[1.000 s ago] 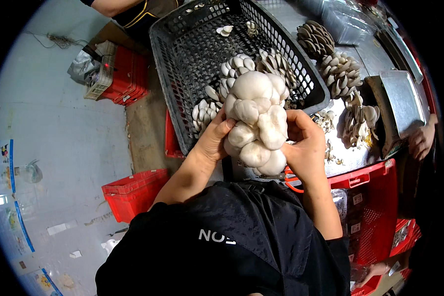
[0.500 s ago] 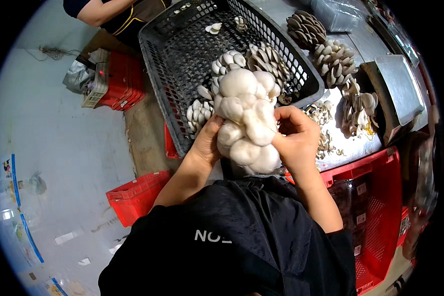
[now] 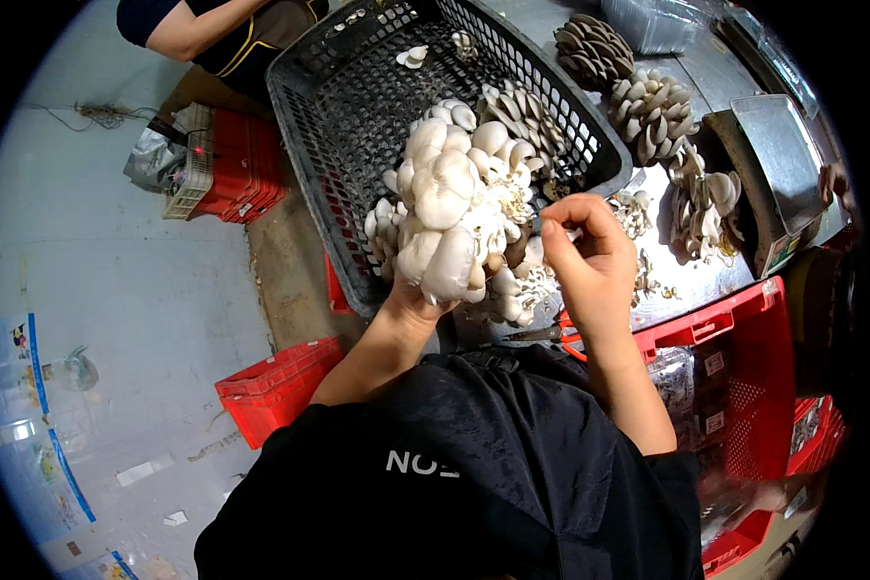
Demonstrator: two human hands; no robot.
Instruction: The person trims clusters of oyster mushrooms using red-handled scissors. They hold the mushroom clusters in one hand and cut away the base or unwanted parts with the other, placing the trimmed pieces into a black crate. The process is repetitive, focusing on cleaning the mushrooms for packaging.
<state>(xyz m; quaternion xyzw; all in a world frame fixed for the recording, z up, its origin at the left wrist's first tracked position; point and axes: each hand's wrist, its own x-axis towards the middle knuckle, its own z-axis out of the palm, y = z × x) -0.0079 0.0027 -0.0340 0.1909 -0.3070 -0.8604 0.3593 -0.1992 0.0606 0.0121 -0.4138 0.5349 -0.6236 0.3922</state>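
A big cluster of pale oyster mushrooms (image 3: 445, 188) rests in my left hand (image 3: 419, 302), its cut, branching stem side turned to the right. The left fingers are mostly hidden beneath it. Just right of the cluster is my right hand (image 3: 594, 256), with thumb and forefinger brought close together; whatever they may pinch is too small to make out. A smaller mushroom clump (image 3: 522, 293) shows on the metal table between my hands. Scissors (image 3: 563, 334) with orange-red handles lie close to my body. Behind the held cluster, a black plastic basket (image 3: 300, 145) contains more mushroom clumps.
Grey-brown mushroom clusters (image 3: 652, 116) stand on the table at the right, beside a metal-topped scale (image 3: 778, 159). A red crate (image 3: 759, 387) with packages is at my right; other red crates (image 3: 275, 387) sit on the left floor. A co-worker's arm (image 3: 198, 31) shows at upper left.
The mushroom cluster has been turned so its stem side now faces right. My right hand has come off it and stands apart; the left hand still supports it.
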